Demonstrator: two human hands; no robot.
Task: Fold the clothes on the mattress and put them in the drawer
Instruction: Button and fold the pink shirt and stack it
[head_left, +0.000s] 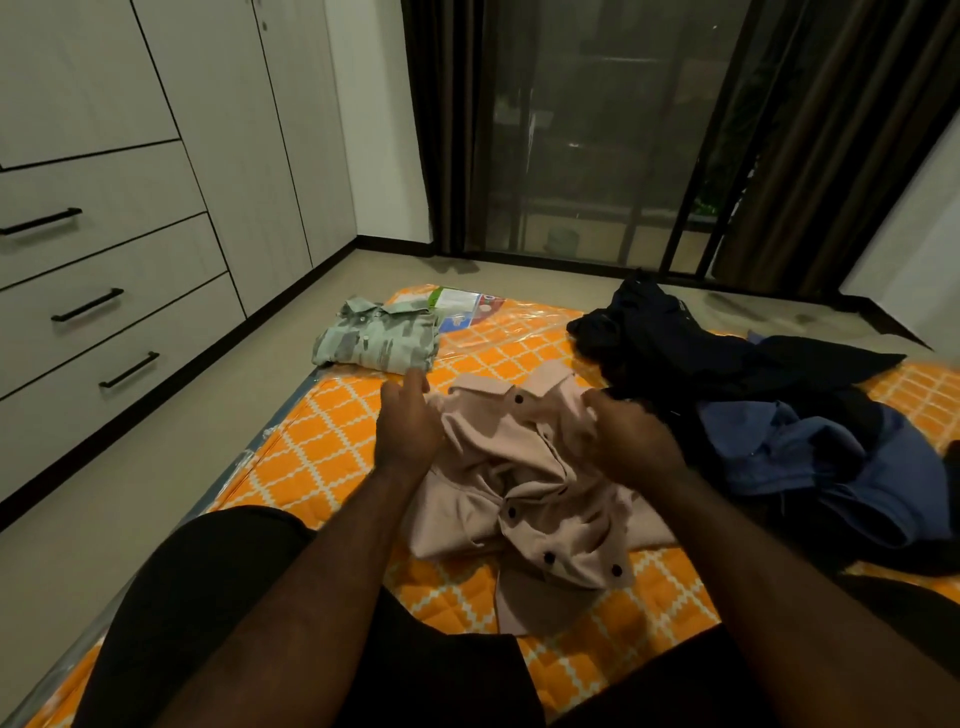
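Pink shirt lies rumpled on the orange mattress — right hand bunches its right shoulder in curled fingers, left hand lies nearly flat against its left edge. A folded green shirt sits beyond, dark clothes heaped at right.

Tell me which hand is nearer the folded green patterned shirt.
Left. The left hand sits just short of the folded green patterned shirt; the right hand grips the pink buttoned shirt farther right.
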